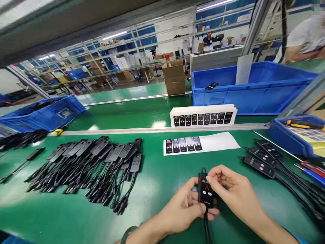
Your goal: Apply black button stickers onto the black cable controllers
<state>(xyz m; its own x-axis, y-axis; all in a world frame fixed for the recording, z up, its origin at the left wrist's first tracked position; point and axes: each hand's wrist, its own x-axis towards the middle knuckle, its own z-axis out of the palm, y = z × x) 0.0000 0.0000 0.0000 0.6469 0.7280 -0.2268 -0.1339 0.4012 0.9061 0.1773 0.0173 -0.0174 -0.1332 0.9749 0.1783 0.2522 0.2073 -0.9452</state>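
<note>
A small black controller point(207, 198) with a loop on top and cables hanging from its lower end lies in my left hand point(184, 206), whose fingers and thumb wrap its sides. My right hand point(228, 186) touches the upper face of the controller, thumb against its label and fingers curled. Just beyond is a white label sheet point(218, 142) with several black labels on its left part. A stack of label sheets point(203, 110) stands behind it. Several labelled controllers point(260, 166) lie at the right.
Many black controllers with cables point(83, 149) are piled at the left. Blue bins stand at the back left point(63, 110) and back right point(254, 95). A small blue tray point(289, 139) and pens are at the right edge. A cardboard box point(175, 79) stands behind.
</note>
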